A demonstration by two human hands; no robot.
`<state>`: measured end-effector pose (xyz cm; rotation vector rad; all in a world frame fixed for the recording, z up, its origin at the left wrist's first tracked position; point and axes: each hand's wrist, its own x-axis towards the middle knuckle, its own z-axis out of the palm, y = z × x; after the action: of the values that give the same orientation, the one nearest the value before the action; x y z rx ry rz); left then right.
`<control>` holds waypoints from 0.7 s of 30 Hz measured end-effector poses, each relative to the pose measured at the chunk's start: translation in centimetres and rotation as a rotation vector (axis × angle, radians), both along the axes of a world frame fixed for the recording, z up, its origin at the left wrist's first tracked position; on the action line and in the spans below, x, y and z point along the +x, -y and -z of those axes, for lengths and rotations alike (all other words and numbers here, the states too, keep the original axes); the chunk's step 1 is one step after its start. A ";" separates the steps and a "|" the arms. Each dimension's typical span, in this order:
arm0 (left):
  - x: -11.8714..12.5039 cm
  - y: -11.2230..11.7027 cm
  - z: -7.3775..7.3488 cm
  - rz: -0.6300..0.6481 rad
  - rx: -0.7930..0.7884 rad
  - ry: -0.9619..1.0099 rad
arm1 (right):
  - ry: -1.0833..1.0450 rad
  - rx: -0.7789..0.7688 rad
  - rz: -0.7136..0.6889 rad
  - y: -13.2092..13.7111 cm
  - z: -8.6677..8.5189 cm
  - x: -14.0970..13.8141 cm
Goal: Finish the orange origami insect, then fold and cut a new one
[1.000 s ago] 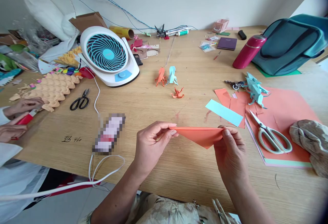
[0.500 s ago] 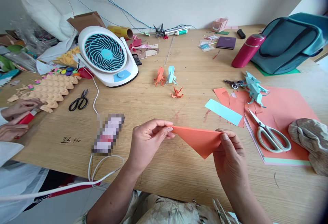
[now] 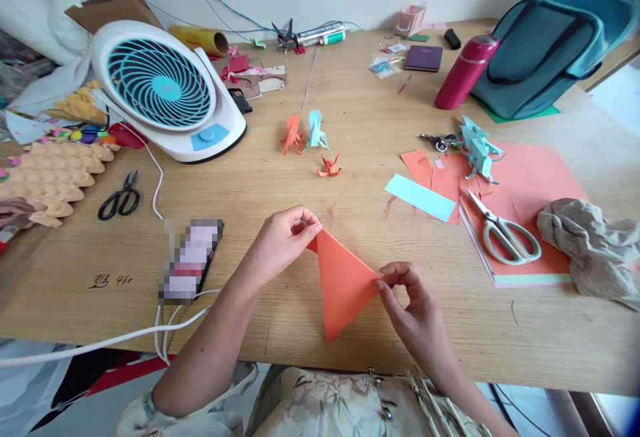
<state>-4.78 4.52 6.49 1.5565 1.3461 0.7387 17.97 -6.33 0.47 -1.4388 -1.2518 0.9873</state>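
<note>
A folded triangle of orange paper (image 3: 345, 284) is held up over the table by both hands, one point hanging down. At its upper left corner, my left hand (image 3: 290, 240) pinches it between thumb and fingers. My right hand (image 3: 410, 300) grips the right corner with thumb and forefinger. Beyond my hands stand an orange folded-paper insect (image 3: 292, 134) and a light blue one (image 3: 316, 130). A small orange folded piece (image 3: 329, 165) lies in front of them. To the right lies a light blue paper strip (image 3: 421, 197) over orange scraps.
White-handled scissors (image 3: 510, 240) rest on stacked orange sheets (image 3: 540, 177), beside a crumpled cloth (image 3: 590, 244). A phone (image 3: 193, 260) with a white cable and black scissors (image 3: 120, 196) lie left. A fan (image 3: 165, 90), magenta bottle (image 3: 467, 72) and teal bag (image 3: 540, 57) stand behind. Another person's hand (image 3: 15, 210) is far left.
The paper has turned from a level top edge to one sloping down to the right. My right hand has moved left and lower. The view has shifted too.
</note>
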 end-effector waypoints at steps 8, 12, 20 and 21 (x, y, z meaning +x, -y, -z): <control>2.9 -1.4 4.4 0.044 0.033 -0.275 | 0.529 0.011 -0.196 0.7 1.1 0.8; 4.2 -2.0 5.8 0.050 0.094 -0.421 | 0.629 0.019 -0.244 0.5 1.0 1.1; 5.4 -1.4 7.3 0.074 0.370 -0.559 | 0.801 0.080 -0.361 0.1 0.9 1.8; 5.5 -1.1 7.5 0.055 0.404 -0.566 | 0.805 0.086 -0.369 0.0 0.9 1.9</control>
<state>0.75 5.66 -0.98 2.2331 1.6106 0.5778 19.84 -6.35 -0.41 -1.6293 -2.1727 0.5621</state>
